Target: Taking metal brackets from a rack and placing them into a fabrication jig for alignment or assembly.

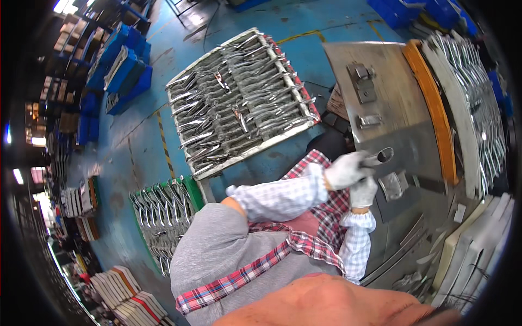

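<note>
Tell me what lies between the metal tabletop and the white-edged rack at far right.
In the head view, a long orange strip lies between the metal tabletop and the white-edged rack.

Tube (374, 160): metal, smooth; light is caught along its rim. Hands are covered by gloves (343, 171) of matt white cloth. Forearms are wrapped in checked sleeves (288, 196), thin creased cloth. Surface (413, 137): smooth sheet metal, dull sheen. Orange bar (431, 108): matt; its material cannot be told. Glossy metal parts (240, 119) are bedded on rough grey padding (220, 111). Blue floor (117, 171): smooth, semi-gloss, scuffed. Bins (142, 87) are seen as blue plastic.
</note>
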{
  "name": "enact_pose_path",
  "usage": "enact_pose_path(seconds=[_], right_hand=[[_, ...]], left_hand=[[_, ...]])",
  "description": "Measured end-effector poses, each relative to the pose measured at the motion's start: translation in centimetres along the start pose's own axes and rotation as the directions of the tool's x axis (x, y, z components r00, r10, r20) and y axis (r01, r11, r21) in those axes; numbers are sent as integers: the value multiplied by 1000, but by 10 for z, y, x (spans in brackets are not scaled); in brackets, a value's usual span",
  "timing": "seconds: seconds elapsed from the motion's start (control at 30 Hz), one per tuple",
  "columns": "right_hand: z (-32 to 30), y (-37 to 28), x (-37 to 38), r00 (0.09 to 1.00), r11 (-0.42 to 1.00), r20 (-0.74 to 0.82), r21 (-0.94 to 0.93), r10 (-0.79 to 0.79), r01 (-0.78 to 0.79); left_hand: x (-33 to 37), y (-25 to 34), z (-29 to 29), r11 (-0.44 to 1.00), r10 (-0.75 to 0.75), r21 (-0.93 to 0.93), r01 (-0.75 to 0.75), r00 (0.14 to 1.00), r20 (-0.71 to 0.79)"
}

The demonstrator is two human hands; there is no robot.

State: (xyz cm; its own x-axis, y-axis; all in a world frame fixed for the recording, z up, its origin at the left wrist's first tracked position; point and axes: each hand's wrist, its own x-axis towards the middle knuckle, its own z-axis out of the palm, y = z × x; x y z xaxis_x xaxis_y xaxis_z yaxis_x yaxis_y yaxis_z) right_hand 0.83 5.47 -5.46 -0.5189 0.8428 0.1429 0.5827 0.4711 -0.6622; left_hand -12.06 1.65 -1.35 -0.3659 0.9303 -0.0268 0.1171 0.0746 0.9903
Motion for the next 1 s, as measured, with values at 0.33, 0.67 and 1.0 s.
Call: enact_pose_path(seconds=[0.33, 0.67, 1.0], right_hand=[[-27, -34, 11, 932, 986, 322, -53, 165, -156], [-41, -26, 0, 850, 941, 433, -276, 302, -194], [-32, -28, -2, 891, 981, 429, -180, 146, -73]], left_hand=[[69, -170, -356, 198, -108, 856, 478, 878, -466], [164, -124, -330, 514, -253, 645, 566, 818, -517], [138, -114, -338, 652, 99, 639, 409, 789, -607]])
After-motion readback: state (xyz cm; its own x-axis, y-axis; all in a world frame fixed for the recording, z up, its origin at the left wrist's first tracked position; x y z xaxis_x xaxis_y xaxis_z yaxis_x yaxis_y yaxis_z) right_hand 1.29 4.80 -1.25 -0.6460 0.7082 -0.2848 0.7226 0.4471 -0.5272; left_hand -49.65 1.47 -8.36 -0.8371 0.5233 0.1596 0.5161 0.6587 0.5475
